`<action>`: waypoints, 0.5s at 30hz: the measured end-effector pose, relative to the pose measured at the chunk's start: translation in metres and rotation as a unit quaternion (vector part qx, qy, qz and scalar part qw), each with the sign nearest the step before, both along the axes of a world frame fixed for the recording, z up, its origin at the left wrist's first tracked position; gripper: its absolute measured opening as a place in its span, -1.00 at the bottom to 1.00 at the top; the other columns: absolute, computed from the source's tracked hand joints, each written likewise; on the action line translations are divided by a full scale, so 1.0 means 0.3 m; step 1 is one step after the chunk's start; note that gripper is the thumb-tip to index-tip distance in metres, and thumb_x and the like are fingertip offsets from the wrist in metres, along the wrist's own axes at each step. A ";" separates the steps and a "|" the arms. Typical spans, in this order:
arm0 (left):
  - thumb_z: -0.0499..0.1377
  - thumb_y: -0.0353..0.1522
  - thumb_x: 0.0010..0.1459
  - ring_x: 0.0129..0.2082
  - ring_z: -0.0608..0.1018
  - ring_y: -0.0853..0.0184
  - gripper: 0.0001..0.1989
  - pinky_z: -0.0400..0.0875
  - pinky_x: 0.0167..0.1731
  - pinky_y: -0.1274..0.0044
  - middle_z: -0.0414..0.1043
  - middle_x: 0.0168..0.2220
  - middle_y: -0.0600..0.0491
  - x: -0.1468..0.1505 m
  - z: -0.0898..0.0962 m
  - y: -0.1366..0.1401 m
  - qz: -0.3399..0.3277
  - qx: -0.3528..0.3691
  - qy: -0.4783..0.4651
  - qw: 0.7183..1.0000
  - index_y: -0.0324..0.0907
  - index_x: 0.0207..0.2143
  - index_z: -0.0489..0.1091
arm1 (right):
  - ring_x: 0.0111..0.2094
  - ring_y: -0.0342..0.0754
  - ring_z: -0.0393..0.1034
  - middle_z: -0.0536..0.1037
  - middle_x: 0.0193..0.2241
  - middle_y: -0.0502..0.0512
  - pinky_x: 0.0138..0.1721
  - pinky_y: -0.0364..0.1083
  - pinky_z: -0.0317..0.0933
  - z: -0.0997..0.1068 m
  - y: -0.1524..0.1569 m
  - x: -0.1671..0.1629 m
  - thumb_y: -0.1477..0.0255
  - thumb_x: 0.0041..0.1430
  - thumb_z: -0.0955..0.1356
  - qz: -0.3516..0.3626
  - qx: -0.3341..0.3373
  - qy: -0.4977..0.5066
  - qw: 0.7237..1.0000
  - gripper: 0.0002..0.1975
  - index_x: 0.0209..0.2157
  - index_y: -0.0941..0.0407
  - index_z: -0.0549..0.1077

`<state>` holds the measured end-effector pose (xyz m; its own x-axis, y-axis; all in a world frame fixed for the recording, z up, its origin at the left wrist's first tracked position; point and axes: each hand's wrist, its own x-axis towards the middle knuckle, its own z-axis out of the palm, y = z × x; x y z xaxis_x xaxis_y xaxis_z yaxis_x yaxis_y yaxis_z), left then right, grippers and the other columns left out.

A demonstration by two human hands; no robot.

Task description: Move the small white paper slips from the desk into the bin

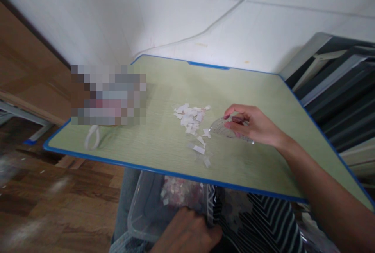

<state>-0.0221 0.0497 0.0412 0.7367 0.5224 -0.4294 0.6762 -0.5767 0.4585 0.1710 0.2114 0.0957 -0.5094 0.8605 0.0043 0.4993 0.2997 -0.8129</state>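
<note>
My right hand (pixel 247 122) is over the table, its fingers closed on a clear plastic protractor (pixel 218 126) with printed markings. Just left of the protractor's curved edge lies a loose pile of small white paper scraps (pixel 190 118). A few stray pieces (pixel 199 149) trail from the pile toward the front edge. Below the table edge, my left hand (pixel 189 231) is curled at the rim of a clear plastic tub (pixel 136 216), its fingertips hidden. Inside the tub are many whitish and pinkish paper bits (pixel 178 190).
The pale green table (pixel 249 88) has a blue rim. A blurred-out object (pixel 109 100) and a white loop (pixel 92 137) are at its left. Behind runs a white wall (pixel 175 14) with a cable. Dark flat panels (pixel 340 85) lean at right; a brown box (pixel 29 61) stands left.
</note>
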 end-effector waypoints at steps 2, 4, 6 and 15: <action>0.10 -0.41 0.21 -0.43 0.55 0.19 -0.89 0.26 -0.56 0.51 0.49 -0.44 -0.01 -0.001 -0.001 -0.003 -0.008 -0.002 0.002 1.000 -0.18 -0.32 0.43 | -0.72 -0.26 0.11 0.20 -0.74 -0.15 -0.70 -0.25 -0.02 0.019 0.003 0.022 0.40 0.09 0.32 0.007 -0.015 -0.023 1.000 -0.88 -0.36 0.14 0.29; 0.11 -0.41 0.20 -0.43 0.54 0.21 -0.91 0.28 -0.54 0.52 0.49 -0.43 0.00 -0.001 -0.001 -0.004 -0.010 -0.006 0.001 1.000 -0.17 -0.32 0.43 | -0.70 -0.26 0.14 0.22 -0.71 -0.13 -0.69 -0.25 0.01 0.041 0.004 0.047 0.39 0.09 0.32 0.027 -0.038 -0.049 0.998 -0.88 -0.36 0.14 0.30; 0.11 -0.40 0.20 -0.39 0.54 0.19 -0.90 0.33 -0.49 0.50 0.50 -0.40 0.00 0.000 0.002 -0.001 -0.012 -0.007 0.005 1.000 -0.17 -0.31 0.42 | -0.69 -0.26 0.16 0.25 -0.69 -0.11 -0.68 -0.25 0.03 0.063 0.002 0.068 0.36 0.09 0.32 0.066 -0.079 -0.083 0.991 -0.86 -0.36 0.15 0.32; 0.05 -0.43 0.22 -0.34 0.54 0.09 -0.85 0.45 -0.39 0.34 0.49 -0.37 -0.06 0.002 -0.001 -0.002 -0.011 -0.024 0.014 1.000 -0.22 -0.26 0.42 | -0.66 -0.27 0.17 0.29 -0.66 -0.10 -0.65 -0.27 0.03 0.100 -0.018 0.093 0.35 0.07 0.35 0.249 -0.244 -0.182 0.919 -0.78 -0.30 0.21 0.39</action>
<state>-0.0215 0.0493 0.0411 0.7348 0.4847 -0.4745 0.6768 -0.5698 0.4661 0.1989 0.2060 0.1256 -0.7320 0.3740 -0.5695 0.6648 0.2092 -0.7171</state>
